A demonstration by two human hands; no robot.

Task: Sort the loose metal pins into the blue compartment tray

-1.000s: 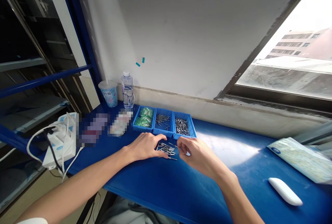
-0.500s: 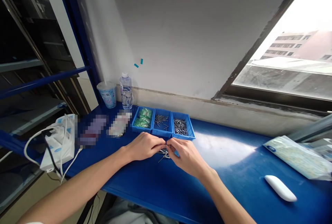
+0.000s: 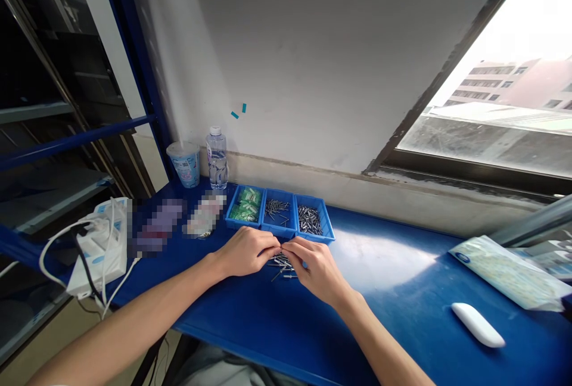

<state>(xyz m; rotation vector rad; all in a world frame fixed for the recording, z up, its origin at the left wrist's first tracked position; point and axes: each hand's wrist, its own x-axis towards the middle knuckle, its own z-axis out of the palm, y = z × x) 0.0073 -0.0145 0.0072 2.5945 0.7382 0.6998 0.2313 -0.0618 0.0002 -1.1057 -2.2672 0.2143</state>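
l hand & r hand held tip to tip by pin pile on counter; fingers pinched together, contents can't be told. pile placed close, prob for short reach; blue bins lined up behind, prob for sorting.

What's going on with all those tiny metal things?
A person's left grip and right grip are close together over a pile of metal pins on the blue table. Anything pinched there is too small to see. Beyond sit three blue trays: green packets left, thin pins middle, metal pieces right.
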